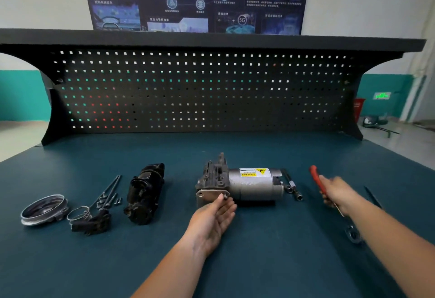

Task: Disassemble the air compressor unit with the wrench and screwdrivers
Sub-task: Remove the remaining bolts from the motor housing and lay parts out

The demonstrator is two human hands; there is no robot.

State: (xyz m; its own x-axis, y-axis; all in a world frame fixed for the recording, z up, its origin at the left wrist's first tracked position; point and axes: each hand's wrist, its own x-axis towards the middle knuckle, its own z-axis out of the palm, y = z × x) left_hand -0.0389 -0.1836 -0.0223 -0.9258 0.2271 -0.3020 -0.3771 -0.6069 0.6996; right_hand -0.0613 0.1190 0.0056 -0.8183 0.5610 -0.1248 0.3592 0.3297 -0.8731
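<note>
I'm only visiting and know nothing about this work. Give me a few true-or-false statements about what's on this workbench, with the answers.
1. The right hand grips a red-handled tool. True.
2. The yellow warning label is stuck on the black part. False: the label is on the silver compressor body.
3. The left hand has its fingertips at the compressor's end plate. True.
4. The long bolts lie to the right of the compressor. False: the long bolts lie to its left, between the round metal cover and the black part.
5. The round metal cover sits on the compressor. False: it lies apart at the far left of the bench.
</note>
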